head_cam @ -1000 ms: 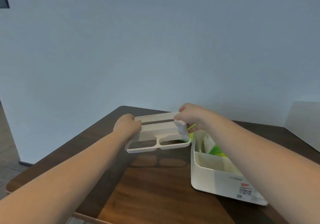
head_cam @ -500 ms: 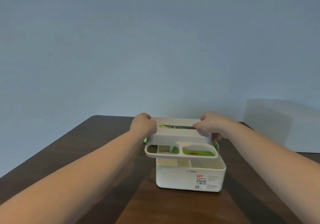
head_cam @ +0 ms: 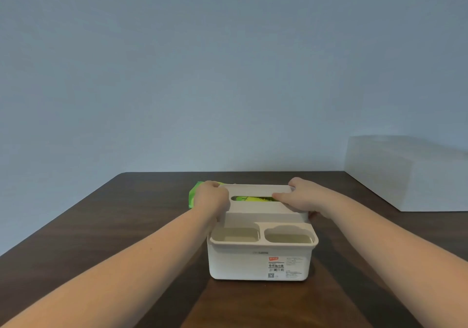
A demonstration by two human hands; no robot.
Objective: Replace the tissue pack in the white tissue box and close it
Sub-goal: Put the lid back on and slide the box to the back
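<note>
- Wall (head_cam: 228,61): plain blue-grey, fills the upper half of the view.
- Table (head_cam: 101,239): dark brown wood, far edge against the wall.
- Block (head_cam: 410,173): pale, on the table's right far corner, well apart from the box.
- Box (head_cam: 258,261): white, upright at table centre, printed label on its near face (text too small to read).
- Lid (head_cam: 260,211): white, seated on the box, two empty cups along its near edge, a slot in its raised top.
- Left hand (head_cam: 211,202): curled around the lid's left end, gripping it.
- Right hand (head_cam: 297,197): clasped over the lid's right end, thumb along the slot edge.
- Loose pack (head_cam: 194,192): green, on the table behind the left hand, just beside the box.
- Pack (head_cam: 250,198): green, inside the box, showing through the slot.
</note>
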